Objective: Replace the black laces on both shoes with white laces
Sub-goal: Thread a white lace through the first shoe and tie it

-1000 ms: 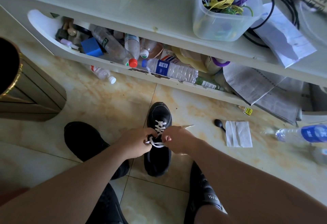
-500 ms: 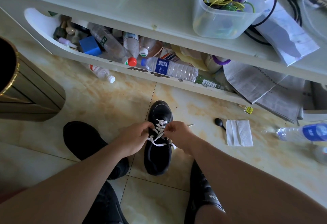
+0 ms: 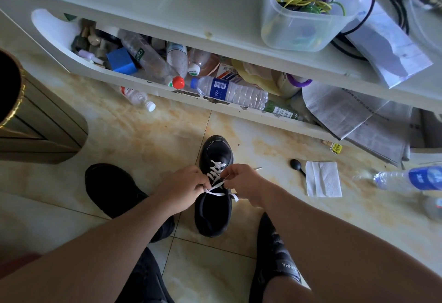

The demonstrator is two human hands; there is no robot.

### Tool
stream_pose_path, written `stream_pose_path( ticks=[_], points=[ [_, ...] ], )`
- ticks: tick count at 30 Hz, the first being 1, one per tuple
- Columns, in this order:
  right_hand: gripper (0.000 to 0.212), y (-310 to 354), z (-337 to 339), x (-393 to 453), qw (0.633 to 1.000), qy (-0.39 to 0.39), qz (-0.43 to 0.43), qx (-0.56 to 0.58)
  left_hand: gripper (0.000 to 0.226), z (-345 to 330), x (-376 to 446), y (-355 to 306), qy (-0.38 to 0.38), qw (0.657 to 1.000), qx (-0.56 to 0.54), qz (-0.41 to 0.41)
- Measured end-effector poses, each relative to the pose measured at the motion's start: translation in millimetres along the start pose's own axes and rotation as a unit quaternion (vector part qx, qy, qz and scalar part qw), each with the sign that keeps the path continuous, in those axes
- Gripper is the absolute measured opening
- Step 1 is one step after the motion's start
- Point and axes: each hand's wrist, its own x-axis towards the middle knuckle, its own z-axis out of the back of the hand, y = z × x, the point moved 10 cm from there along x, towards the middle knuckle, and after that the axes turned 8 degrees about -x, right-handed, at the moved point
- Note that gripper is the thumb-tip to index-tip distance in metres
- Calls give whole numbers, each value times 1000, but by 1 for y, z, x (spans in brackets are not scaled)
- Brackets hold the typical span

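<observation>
A black shoe (image 3: 215, 214) stands on the tiled floor, toe pointing away from me, with a white lace (image 3: 216, 171) crossed through its eyelets. My left hand (image 3: 183, 188) pinches one strand of that lace at the shoe's left side. My right hand (image 3: 241, 183) pinches the other strand at the right side, with a loose end trailing below it. A second black shoe (image 3: 112, 190) lies to the left, partly hidden by my left forearm; its laces are not visible.
A low white shelf (image 3: 167, 89) crammed with plastic bottles runs across the back. A dark bin (image 3: 35, 123) stands at left. A folded tissue (image 3: 323, 179), a black spoon (image 3: 296, 165) and a water bottle (image 3: 406, 179) lie on the floor at right. My slippered foot (image 3: 277, 259) is at lower right.
My hands have shifted slightly and drawn the white lace strands across the shoe's opening; the loose end now trails at the shoe's right side.
</observation>
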Motion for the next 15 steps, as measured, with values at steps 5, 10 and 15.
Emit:
stream_pose_path(
  ticks=[5, 10, 15],
  points=[
    [24, -3, -3, 1, 1000, 20, -3, 17, 12, -2, 2, 10, -10, 991, -111, 78],
    [26, -4, -4, 2, 1000, 26, -1, 17, 14, -29, -4, 40, -52, 897, -374, 228],
    [26, -4, -3, 4, 1000, 13, 9, -19, 14, -21, -3, 40, -104, 895, -377, 213]
  ],
)
